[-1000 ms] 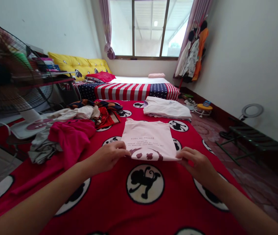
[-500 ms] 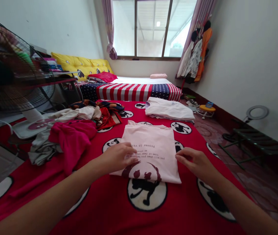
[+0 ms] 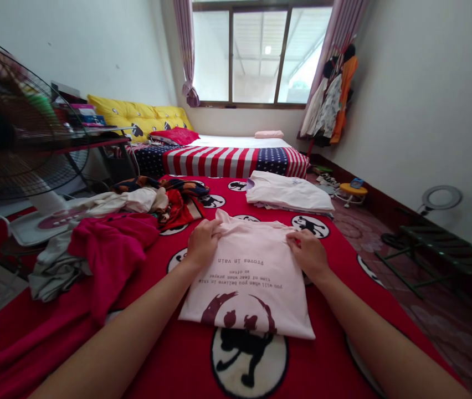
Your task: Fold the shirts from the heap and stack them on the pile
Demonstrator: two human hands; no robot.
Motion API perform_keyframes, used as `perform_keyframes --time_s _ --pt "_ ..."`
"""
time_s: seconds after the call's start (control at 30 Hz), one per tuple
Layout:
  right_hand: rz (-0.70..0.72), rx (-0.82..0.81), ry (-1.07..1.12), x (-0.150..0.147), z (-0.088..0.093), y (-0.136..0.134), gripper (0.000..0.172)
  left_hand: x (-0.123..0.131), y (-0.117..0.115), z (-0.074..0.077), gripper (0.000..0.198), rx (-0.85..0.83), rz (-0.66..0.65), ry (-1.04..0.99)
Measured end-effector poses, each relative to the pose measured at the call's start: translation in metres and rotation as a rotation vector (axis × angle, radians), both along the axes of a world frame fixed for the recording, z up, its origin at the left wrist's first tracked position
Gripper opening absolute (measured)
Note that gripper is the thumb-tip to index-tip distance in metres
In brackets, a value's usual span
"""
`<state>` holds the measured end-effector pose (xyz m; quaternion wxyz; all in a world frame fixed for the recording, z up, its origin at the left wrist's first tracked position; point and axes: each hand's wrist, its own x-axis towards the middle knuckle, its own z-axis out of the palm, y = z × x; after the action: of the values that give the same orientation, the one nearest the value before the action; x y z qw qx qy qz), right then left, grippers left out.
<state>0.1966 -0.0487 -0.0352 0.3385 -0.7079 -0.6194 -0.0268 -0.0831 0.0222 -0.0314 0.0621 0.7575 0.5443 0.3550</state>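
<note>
A pale pink T-shirt [image 3: 244,244] with dark printed words and a maroon figure lies folded on the red patterned blanket [image 3: 169,354]. My left hand [image 3: 203,242] pinches its far left corner. At the far right corner, my right hand [image 3: 307,252] has its fingers closed on the cloth. The print reads upside down from here. Beyond the shirt, slightly to the right, rests a stack of folded white clothes [image 3: 290,191]. A loose heap with a bright pink garment [image 3: 113,241] lies left of my left hand.
A fan [image 3: 15,122] stands at the left edge beside a small table. Farther back is a bed with a stars-and-stripes cover [image 3: 215,160]. On the right floor are a green folding stool [image 3: 439,244], a ring light [image 3: 441,197] and a yellow stool [image 3: 350,190].
Both hands have moved away from me, from the shirt's middle and right side to its far corners, and now grip them. The shirt appears slightly nearer and lower in view.
</note>
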Motion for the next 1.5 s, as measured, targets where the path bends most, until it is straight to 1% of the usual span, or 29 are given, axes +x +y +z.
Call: perform_keyframes --time_s 0.07,0.13,0.2,0.23,0.33,0.37,0.43,0.47,0.5,0.53,0.6,0.63,0.67,0.7,0.77,0.83,0.9,1.0,1.03,1.07,1.1,1.13,1.17,1.2,1.23,1.27,1.33,1.43,1.5 --pt "0.055 0.133 0.036 -0.005 0.002 0.002 0.021 0.0 -0.003 0.0 0.025 0.091 -0.032 -0.06" --pt "0.086 0.274 0.083 -0.008 0.003 0.004 0.023 -0.001 -0.002 -0.001 0.023 0.155 -0.052 -0.1" --pt "0.085 0.339 0.1 -0.009 0.0 0.008 0.025 -0.003 0.004 -0.006 0.023 0.18 -0.055 -0.09" --pt "0.08 0.32 0.092 -0.008 -0.002 0.01 0.025 -0.003 0.008 -0.008 0.022 0.17 -0.05 -0.066" --pt "0.004 0.143 -0.009 -0.004 -0.009 0.014 0.022 -0.005 0.018 -0.01 0.023 0.097 -0.023 0.036" --pt "-0.036 0.103 -0.062 -0.004 -0.008 0.013 0.022 -0.004 0.019 -0.008 0.026 0.097 -0.006 0.067" --pt "-0.077 0.107 -0.145 -0.009 -0.003 0.01 0.023 -0.001 0.015 -0.001 0.031 0.154 0.016 0.104" --pt "-0.055 0.133 -0.168 -0.014 0.001 0.008 0.024 0.003 0.01 0.004 0.032 0.186 -0.005 0.111" --pt "0.005 0.147 -0.182 -0.019 0.005 0.005 0.026 0.008 0.005 0.008 0.031 0.194 -0.062 0.122" --pt "0.09 0.136 -0.194 -0.026 0.008 0.004 0.027 0.013 -0.001 0.01 0.03 0.171 -0.149 0.141" --pt "0.259 0.038 -0.25 -0.036 0.01 0.003 0.034 0.024 -0.01 0.01 0.035 0.068 -0.319 0.212" --pt "0.305 -0.04 -0.292 -0.038 0.008 0.004 0.04 0.028 -0.013 0.007 0.042 0.012 -0.366 0.26" --pt "0.309 -0.128 -0.328 -0.038 0.005 0.005 0.046 0.031 -0.013 0.002 0.05 -0.037 -0.376 0.306" --pt "0.274 -0.218 -0.35 -0.036 0.001 0.008 0.053 0.031 -0.012 -0.003 0.059 -0.079 -0.358 0.342" --pt "0.146 -0.367 -0.344 -0.027 -0.008 0.014 0.063 0.026 -0.006 -0.013 0.07 -0.149 -0.284 0.377" --pt "0.052 -0.454 -0.314 -0.018 -0.013 0.02 0.068 0.016 0.001 -0.02 0.074 -0.22 -0.204 0.37" --pt "0.017 -0.497 -0.298 -0.013 -0.012 0.023 0.071 0.005 0.006 -0.022 0.072 -0.27 -0.136 0.341" --pt "-0.03 -0.53 -0.273 -0.024 0.003 0.013 0.069 -0.008 0.011 -0.022 0.063 -0.266 -0.108 0.262" --pt "-0.029 -0.499 -0.265 -0.032 0.01 0.004 0.065 -0.011 0.012 -0.022 0.059 -0.242 -0.118 0.217" --pt "0.004 -0.438 -0.256 -0.041 0.018 -0.008 0.061 -0.013 0.014 -0.023 0.054 -0.214 -0.135 0.152" --pt "0.071 -0.359 -0.245 -0.052 0.025 -0.023 0.056 -0.014 0.016 -0.024 0.049 -0.184 -0.15 0.049" --pt "0.185 -0.264 -0.233 -0.063 0.03 -0.039 0.052 -0.015 0.018 -0.025 0.043 -0.156 -0.159 -0.078" --pt "0.341 -0.198 -0.214 -0.075 0.033 -0.056 0.051 -0.016 0.021 -0.027 0.036 -0.131 -0.159 -0.213" --pt "0.487 -0.184 -0.207 -0.086 0.034 -0.071 0.049 -0.018 0.023 -0.028 0.029 -0.112 -0.153 -0.338" --pt "0.586 -0.193 -0.226 -0.096 0.032 -0.085 0.051 -0.019 0.025 -0.029 0.025 -0.098 -0.14 -0.442" --pt "0.644 -0.209 -0.257 -0.104 0.028 -0.096 0.055 -0.02 0.027 -0.029 0.024 -0.088 -0.127 -0.515" --pt "0.675 -0.229 -0.34 -0.115 0.014 -0.106 0.058 -0.021 0.028 -0.029 0.025 -0.078 -0.111 -0.592" --pt "0.65 -0.183 -0.44 -0.118 -0.005 -0.103 0.048 -0.022 0.027 -0.028 0.024 -0.072 -0.111 -0.691" --pt "0.68 -0.143 -0.442 -0.116 -0.007 -0.095 0.041 -0.022 0.027 -0.028 0.023 -0.07 -0.117 -0.741"
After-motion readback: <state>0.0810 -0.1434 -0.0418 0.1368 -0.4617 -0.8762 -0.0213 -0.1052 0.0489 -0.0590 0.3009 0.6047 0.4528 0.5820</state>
